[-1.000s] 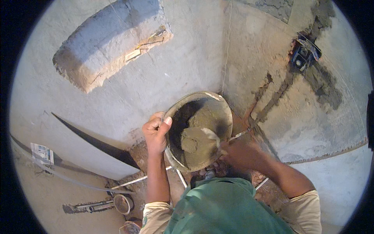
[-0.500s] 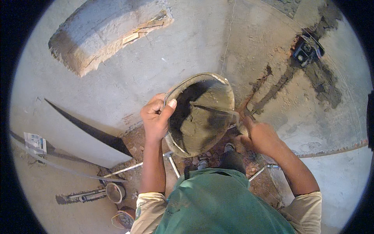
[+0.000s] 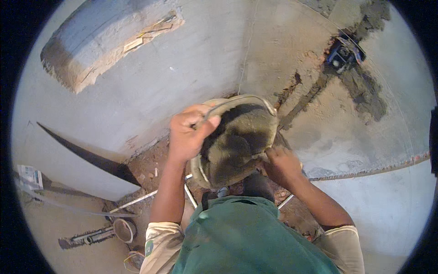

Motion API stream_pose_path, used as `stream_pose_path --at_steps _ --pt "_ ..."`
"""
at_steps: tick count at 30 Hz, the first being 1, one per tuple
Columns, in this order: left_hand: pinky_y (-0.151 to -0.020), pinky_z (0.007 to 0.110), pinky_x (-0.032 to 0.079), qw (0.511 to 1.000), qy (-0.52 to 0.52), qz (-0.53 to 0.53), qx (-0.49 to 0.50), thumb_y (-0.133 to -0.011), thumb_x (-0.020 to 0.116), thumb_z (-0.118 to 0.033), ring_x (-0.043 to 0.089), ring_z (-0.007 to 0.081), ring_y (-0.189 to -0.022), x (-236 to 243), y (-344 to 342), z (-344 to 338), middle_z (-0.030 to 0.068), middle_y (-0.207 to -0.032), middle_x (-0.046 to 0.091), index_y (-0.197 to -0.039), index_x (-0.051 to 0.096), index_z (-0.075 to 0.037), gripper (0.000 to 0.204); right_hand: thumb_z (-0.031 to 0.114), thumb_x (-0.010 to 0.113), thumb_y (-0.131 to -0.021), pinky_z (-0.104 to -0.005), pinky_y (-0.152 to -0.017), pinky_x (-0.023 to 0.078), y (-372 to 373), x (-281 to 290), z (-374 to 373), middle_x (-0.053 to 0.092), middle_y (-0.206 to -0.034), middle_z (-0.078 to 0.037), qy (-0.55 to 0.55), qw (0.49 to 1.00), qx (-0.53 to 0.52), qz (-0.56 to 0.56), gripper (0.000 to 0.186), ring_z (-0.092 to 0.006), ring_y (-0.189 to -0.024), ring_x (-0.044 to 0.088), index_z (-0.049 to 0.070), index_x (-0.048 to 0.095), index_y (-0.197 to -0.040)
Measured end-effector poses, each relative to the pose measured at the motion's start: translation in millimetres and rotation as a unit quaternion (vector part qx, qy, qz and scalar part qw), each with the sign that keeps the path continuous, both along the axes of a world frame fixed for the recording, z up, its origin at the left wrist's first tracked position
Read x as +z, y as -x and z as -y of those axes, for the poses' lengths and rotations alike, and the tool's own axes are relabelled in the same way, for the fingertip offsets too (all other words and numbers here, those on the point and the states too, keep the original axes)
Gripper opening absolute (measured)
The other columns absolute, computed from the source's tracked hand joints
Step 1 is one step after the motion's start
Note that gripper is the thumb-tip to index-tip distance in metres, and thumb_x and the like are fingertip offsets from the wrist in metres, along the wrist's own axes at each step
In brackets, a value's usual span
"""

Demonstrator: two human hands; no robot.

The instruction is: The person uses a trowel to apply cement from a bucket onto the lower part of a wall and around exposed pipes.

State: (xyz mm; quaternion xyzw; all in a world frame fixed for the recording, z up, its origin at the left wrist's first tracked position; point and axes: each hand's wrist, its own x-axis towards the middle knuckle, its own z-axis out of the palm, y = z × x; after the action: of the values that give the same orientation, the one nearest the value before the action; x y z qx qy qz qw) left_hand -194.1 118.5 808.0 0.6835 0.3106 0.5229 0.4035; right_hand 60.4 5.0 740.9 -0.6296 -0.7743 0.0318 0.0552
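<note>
A mortar-smeared bucket (image 3: 197,171) is tipped in front of my body, its mouth facing up toward me. Grey wet mortar (image 3: 237,141) lies inside, partly in shadow. My left hand (image 3: 189,130) is closed on the bucket's left rim, thumb over the edge and fingers outside. At the right rim, my right hand (image 3: 283,165) is closed in a fist around what seems to be a trowel. Its handle is hidden in the fist, and its blade can hardly be told from the mortar.
Ahead, a blue electrical box (image 3: 343,58) sits in the wall with fresh mortar patches around it. A recess (image 3: 109,45) opens at upper left. White pipes (image 3: 134,201) stand low by my legs. Another bucket (image 3: 124,230) is at lower left, near a leaning panel (image 3: 86,160).
My right hand has moved left and in against the bucket's rim, bringing the trowel deeper in. The bucket has tilted and shifted slightly, with my left hand still gripping it.
</note>
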Motion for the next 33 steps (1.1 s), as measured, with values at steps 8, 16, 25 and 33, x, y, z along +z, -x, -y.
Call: stream_pose_path --at_steps 8,16,25,33 --pt "-0.068 0.029 0.043 0.997 0.075 -0.009 -0.001 -0.078 0.065 -0.005 0.057 0.0154 -0.078 -5 -5 0 0.0105 -0.08 0.063 -0.053 0.046 0.003 0.033 0.027 0.062 -0.078 -0.0449 -0.068 0.049 19 -13 20 0.06 -0.089 -0.017 0.006 0.989 0.029 -0.147 0.032 -0.0363 -0.082 0.06 0.003 0.056 -0.099" --pt "-0.066 0.028 0.041 0.989 0.082 -0.061 0.111 -0.078 0.069 -0.018 0.051 0.0129 -0.072 -40 -1 -17 0.0074 -0.072 0.056 -0.054 0.046 0.004 0.039 0.036 0.066 -0.078 -0.0466 -0.079 0.047 26 -42 41 0.061 -0.1 -0.021 0.083 0.962 -0.043 -0.256 0.046 -0.0397 -0.092 0.059 0.004 0.056 -0.111" --pt "-0.053 0.029 0.029 0.958 0.139 -0.044 0.247 -0.081 0.065 -0.019 0.035 0.0109 -0.058 -118 2 -22 0.0006 -0.06 0.039 -0.054 0.033 -0.001 0.045 0.042 0.06 -0.082 -0.0513 -0.073 0.047 -1 -44 42 0.061 -0.094 -0.026 0.093 0.908 -0.202 -0.356 0.053 -0.0452 -0.086 0.059 0.005 0.05 -0.119" --pt "-0.055 0.032 0.031 0.929 0.183 -0.101 0.306 -0.083 0.063 -0.02 0.037 0.0117 -0.058 -175 19 -22 0.0004 -0.061 0.043 -0.059 0.036 -0.001 0.041 0.034 0.064 -0.081 -0.0468 -0.076 0.047 -89 -89 -6 0.061 -0.095 -0.027 0.135 0.863 -0.332 -0.357 0.052 -0.0426 -0.09 0.06 0.0 0.05 -0.118"
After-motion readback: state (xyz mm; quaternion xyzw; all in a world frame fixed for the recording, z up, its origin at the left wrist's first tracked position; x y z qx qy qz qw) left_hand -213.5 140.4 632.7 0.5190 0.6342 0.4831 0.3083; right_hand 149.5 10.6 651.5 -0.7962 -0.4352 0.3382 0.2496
